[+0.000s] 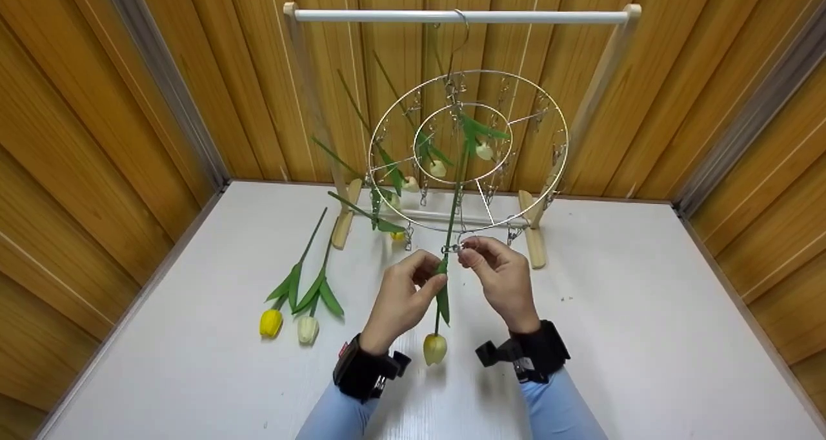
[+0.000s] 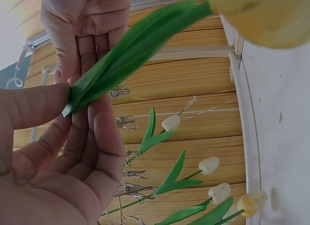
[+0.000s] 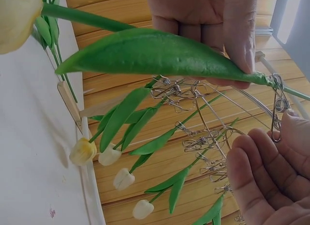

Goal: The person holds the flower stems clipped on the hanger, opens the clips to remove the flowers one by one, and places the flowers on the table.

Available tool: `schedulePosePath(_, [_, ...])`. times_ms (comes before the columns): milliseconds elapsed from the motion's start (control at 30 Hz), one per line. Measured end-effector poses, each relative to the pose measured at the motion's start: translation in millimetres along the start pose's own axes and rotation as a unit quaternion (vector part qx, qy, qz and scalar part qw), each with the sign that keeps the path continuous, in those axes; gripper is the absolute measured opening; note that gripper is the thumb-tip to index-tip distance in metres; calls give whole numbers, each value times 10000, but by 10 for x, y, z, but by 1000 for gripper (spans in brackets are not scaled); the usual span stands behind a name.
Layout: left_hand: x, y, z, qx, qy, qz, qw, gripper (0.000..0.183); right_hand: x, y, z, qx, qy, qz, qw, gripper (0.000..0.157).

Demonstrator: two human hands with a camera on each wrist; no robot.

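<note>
A pale yellow artificial tulip (image 1: 435,350) hangs head down in front of the round metal clip hanger (image 1: 481,71). My left hand (image 1: 400,295) pinches its green stem by the leaves between thumb and fingers. On the right, my right hand (image 1: 503,282) pinches a wire clip (image 3: 277,101) by its handle end. The clip's other end sits across the stem just above the leaves; whether it grips the stem fully, I cannot tell. Several other tulips (image 3: 123,179) hang head down from clips around the hanger.
The hanger hooks over a white bar (image 1: 548,17) on a wooden-legged stand. On the white table (image 1: 645,337), a yellow tulip (image 1: 271,324) and a white tulip (image 1: 308,330) lie to the left. Wood-panelled walls (image 1: 742,91) enclose the back and sides.
</note>
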State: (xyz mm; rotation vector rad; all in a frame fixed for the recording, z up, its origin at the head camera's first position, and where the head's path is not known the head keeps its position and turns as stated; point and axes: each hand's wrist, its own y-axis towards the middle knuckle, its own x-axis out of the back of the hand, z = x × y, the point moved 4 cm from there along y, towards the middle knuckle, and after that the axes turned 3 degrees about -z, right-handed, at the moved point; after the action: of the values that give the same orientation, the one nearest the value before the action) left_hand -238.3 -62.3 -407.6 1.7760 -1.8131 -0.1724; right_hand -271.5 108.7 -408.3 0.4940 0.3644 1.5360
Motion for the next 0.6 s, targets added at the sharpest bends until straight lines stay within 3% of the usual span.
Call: schedulePosePath(600, [-9, 3, -1, 25, -83, -4, 10000, 8, 9, 6, 0, 25, -78, -38, 10000, 13])
